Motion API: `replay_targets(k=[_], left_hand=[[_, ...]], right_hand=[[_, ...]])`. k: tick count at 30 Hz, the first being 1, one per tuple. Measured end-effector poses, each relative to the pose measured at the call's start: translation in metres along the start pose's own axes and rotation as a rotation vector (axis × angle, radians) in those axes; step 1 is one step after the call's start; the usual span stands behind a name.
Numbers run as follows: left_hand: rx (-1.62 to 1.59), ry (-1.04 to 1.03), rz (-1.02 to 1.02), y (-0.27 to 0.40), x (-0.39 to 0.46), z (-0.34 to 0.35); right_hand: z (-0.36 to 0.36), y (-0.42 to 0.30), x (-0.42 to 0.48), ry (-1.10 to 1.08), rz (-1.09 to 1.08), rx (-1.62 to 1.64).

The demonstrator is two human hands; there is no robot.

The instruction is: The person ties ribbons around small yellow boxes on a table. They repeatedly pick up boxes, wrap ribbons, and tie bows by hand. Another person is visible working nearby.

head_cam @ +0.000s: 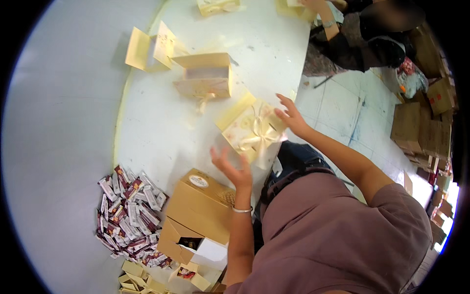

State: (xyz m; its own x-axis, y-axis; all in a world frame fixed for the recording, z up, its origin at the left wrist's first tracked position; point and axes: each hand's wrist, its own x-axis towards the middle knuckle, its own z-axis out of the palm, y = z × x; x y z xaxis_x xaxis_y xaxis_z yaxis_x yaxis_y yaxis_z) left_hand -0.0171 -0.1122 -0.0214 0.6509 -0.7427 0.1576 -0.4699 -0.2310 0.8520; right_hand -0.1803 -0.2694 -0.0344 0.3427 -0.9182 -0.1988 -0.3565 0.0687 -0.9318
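A cream gift box with a floral pattern (238, 128) and a pale ribbon bow (261, 135) lies near the table edge, slightly blurred. My left hand (235, 171), a bangle on its wrist, is just off the box's lower left side with fingers spread and nothing in it. My right hand (292, 117) is at the box's upper right side, fingers apart; whether its fingertips touch the box I cannot tell. Beyond the box stands an open cream box (203, 86) with a ribbon at its front. Another open cream box (150, 51) stands farther off.
Wrapped snack bars (132, 217) form a pile at the lower left. Beside it are a brown cardboard carton (198, 205) and small cream boxes (137, 277). A co-worker's hand (315, 5) is at another box at the top right. Cartons (405, 125) are stacked beyond the floor.
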Motion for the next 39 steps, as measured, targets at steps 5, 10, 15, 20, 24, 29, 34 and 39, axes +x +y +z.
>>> replay_targets(k=[5,10,15,20,24,29,34,39], left_hand=[[-0.72,-0.368,-0.786,-0.024,0.01,0.013],[-0.65,-0.487,-0.441,0.005,-0.044,0.046],[-0.286,-0.321,0.055,0.076,0.016,0.072],[0.071,-0.172,0.304,0.065,0.1,0.145],[0.111,-0.292,0.179,0.056,0.124,0.191],[0.134,-0.069,-0.085,0.076,0.104,0.187],[0.122,0.101,-0.125,0.085,0.095,0.169],[0.181,0.356,-0.117,0.09,0.138,0.137]], right_hand=[[-0.014,-0.007,0.047,-0.352,0.518,0.391],[-0.059,0.014,0.022,-0.31,0.515,0.383],[-0.132,-0.039,0.05,-0.351,0.247,0.537],[-0.159,-0.062,0.14,-0.508,-0.224,0.198],[-0.181,0.017,0.173,-0.505,-0.288,-0.041],[-0.166,0.023,0.197,-0.453,-0.475,-0.146],[-0.144,0.012,0.251,-0.361,-0.532,-0.105],[-0.156,0.015,0.323,-0.27,-0.451,-0.149]])
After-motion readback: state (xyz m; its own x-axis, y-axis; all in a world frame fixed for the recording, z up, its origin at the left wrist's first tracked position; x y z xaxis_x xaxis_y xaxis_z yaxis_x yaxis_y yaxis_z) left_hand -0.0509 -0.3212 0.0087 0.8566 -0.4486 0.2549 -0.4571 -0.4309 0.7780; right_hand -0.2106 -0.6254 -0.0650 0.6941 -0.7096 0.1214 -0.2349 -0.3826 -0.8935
